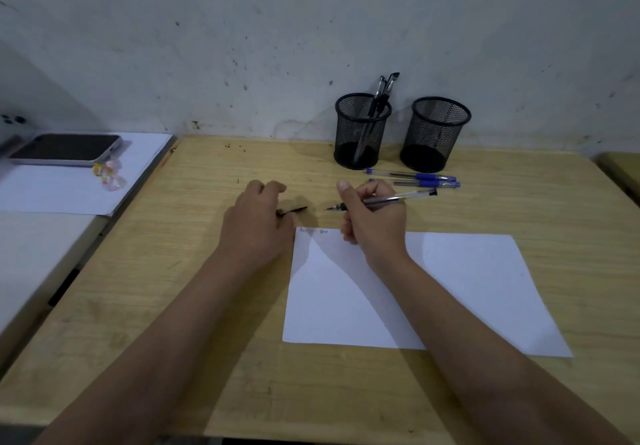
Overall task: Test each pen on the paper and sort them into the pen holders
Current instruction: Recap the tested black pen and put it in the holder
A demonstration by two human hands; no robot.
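Gripping an uncapped black pen [384, 201] above the top edge of the paper [450, 285], the right hand [372, 219] points its tip to the left. The left hand [258, 217] pinches the black cap [292, 210] over the wooden desk [194, 306]. Two blue pens [415, 179] lie before two mesh holders [398, 132]; the left one holds two black pens [382, 92].

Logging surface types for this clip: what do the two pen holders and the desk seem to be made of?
Pen holders: likely black-painted metal mesh; you can see through the woven walls. Desk: pale wood-grain top, probably laminate rather than solid wood; matte, slightly scuffed.
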